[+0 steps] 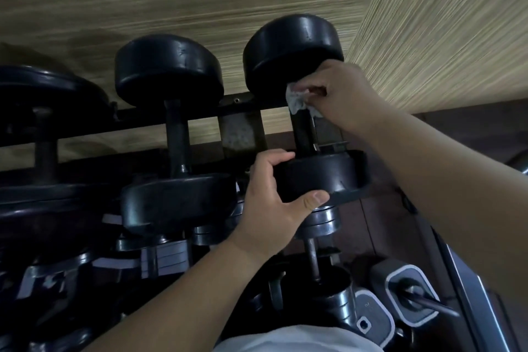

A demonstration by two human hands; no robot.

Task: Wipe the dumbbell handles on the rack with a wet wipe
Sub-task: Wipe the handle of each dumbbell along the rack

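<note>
Resting on the top tier of the rack (240,107), far right, is the black dumbbell (297,46) being cleaned. Right hand (345,94) pinches a crumpled white wipe (297,101) against the upper end of its handle (304,131), just below the far head. Left hand (274,203) is clamped on the near head, thumb on its lower edge. A second dumbbell (168,71) lies just beside it, to the left.

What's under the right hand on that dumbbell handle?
A crumpled white wet wipe pokes out beneath the right hand, pressed on the handle. The handle's top end is covered.
</note>
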